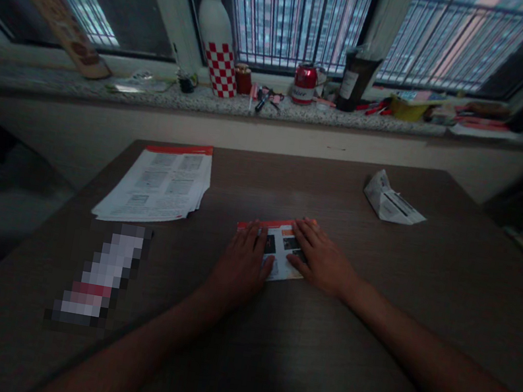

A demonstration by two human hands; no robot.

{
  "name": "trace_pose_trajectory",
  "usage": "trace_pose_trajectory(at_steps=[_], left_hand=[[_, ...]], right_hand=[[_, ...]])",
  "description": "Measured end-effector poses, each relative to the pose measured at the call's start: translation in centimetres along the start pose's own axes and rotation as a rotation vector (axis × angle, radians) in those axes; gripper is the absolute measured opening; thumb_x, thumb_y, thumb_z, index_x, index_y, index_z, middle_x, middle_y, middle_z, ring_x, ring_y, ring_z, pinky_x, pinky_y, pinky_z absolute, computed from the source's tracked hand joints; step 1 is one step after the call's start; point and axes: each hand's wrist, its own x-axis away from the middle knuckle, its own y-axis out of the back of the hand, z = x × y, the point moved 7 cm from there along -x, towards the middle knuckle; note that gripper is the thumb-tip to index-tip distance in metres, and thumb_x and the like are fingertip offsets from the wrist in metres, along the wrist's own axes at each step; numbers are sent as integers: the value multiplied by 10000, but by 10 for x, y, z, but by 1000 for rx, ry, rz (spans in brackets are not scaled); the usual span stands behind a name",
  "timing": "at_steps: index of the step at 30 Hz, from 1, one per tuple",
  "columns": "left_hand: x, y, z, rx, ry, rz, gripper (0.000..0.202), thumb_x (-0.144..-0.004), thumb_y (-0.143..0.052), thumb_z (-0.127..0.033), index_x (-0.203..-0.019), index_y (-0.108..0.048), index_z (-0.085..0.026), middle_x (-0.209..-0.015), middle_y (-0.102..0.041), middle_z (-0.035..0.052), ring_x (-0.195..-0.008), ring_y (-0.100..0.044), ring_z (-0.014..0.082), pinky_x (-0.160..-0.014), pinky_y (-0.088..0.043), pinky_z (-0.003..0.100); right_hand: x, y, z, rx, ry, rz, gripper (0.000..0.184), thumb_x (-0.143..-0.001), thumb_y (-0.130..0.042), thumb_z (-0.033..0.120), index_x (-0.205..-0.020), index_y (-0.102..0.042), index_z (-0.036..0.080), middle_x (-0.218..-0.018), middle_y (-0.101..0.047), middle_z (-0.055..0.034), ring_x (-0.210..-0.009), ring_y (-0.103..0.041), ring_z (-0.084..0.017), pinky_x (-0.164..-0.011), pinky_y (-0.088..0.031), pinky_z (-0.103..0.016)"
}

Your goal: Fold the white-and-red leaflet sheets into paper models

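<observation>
Forearms (413, 338) extend, hands (241, 264) atop red-edged white printed paper (280, 267).

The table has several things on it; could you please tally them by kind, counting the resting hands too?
Hands: 2 (left hand, right hand)
Printed paper under the hands: 1
Stack of sheets: 1
Folded paper piece: 1
Pixelated item, too obscured to identify: 1
Total: 6
</observation>
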Motion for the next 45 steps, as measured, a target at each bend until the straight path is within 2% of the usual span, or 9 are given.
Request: trace_pose_trajectory(at_steps=[4,9,12,17,23,30,34,40,45], left_hand=[[-1,-11,0,28,2,-4,636,-1086,-410,-426,-1599,-382,-53,-1688,-331,234,-1586,-271,371,-1279,-260,558],[-1,-14,1,41,-4,5,642,-1085,-387,-435,-1605,-371,-60,-1701,-307,219,-1607,-222,335,-1291,-228,555],[-1,-12,1,46,5,15,647,-1077,-400,-435,-1602,-375,-58,-1701,-304,222,-1604,-231,338,-1291,-231,554],[-2,-12,-1,45,7,18,655,-1069,-433,-434,-1597,-379,-50,-1700,-298,235,-1607,-221,341,-1291,-229,550],[-1,-12,0,63,6,-1,641,-1075,-394,-412,-1616,-348,-70,-1695,-310,232,-1604,-232,342,-1267,-279,574],[-1,-10,1,36,-21,3,599,-1070,-369,-330,-1597,-377,-48,-1693,-310,240,-1604,-231,340,-1271,-275,568],[0,-13,2,27,-17,14,616,-1081,-374,-368,-1600,-369,-37,-1702,-290,237,-1604,-230,337,-1281,-258,550],[0,-13,4,52,-11,2,616,-1074,-406,-391,-1602,-366,-77,-1700,-307,223,-1600,-247,327,-1278,-266,550],[3,-13,11,40,8,-21,645,-1088,-408,-461,-1611,-369,-85,-1705,-283,238,-1598,-233,367,-1264,-284,572]], right_hand=[[-2,-2,-3,-4,2,21,769,-1073,-378,613,-1653,-328,111,-1690,-353,-186,-1595,-264,-334,-1290,-272,-556],[-8,4,-5,-23,-20,48,718,-1087,-308,607,-1637,-385,152,-1665,-407,-170,-1571,-328,-334,-1274,-294,-571],[-11,12,0,63,-35,72,728,-1066,-372,602,-1609,-435,122,-1660,-416,-172,-1576,-306,-359,-1287,-259,-569],[-16,19,10,121,-60,63,713,-1052,-432,499,-1628,-383,82,-1685,-349,-194,-1567,-326,-364,-1288,-255,-568],[-21,-5,29,38,4,23,655,-1104,-339,427,-1668,-275,101,-1721,-261,-177,-1607,-234,-288,-1292,-278,-509],[-18,-18,36,35,20,70,778,-1081,-325,633,-1651,-321,103,-1712,-281,-169,-1610,-218,-284,-1313,-216,-510],[-16,-15,27,4,7,53,792,-1069,-341,659,-1658,-312,130,-1718,-271,-158,-1611,-220,-278,-1310,-223,-515],[0,-5,-9,13,-109,13,788,-1075,-342,637,-1681,-241,144,-1735,-230,-140,-1612,-207,-294,-1299,-251,-533],[3,-3,-13,16,-108,8,783,-1074,-343,639,-1686,-236,161,-1733,-243,-135,-1606,-231,-303,-1298,-253,-533]])
